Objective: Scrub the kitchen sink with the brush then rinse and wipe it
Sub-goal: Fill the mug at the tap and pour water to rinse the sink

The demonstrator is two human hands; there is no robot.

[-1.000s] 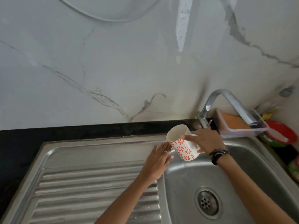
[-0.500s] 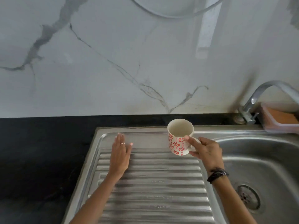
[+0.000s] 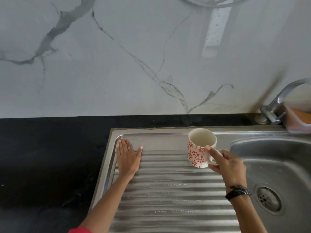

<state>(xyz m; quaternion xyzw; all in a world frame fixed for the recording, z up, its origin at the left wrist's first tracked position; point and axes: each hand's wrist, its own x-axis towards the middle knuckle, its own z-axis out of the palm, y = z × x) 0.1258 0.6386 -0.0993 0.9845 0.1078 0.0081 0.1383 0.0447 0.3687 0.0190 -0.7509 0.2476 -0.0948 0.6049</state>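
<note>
A steel sink basin (image 3: pixel 276 167) with a round drain (image 3: pixel 267 199) lies at the right. Its ribbed draining board (image 3: pixel 168 190) fills the middle. My right hand (image 3: pixel 227 163) grips the handle of a white mug with red flowers (image 3: pixel 201 147), held upright just above the board's far right part. My left hand (image 3: pixel 128 157) lies flat, fingers together, on the board's far left corner. No brush is in view.
A chrome tap (image 3: pixel 282 101) rises at the far right, with a clear plastic tub holding an orange sponge (image 3: pixel 299 117) beside it. Black countertop (image 3: pixel 47 165) spreads to the left. A white marbled wall (image 3: pixel 134 56) stands behind.
My right hand carried the mug from over the basin's edge leftward onto the draining board side. My left hand slid left across the board to its far corner. The view swung left.
</note>
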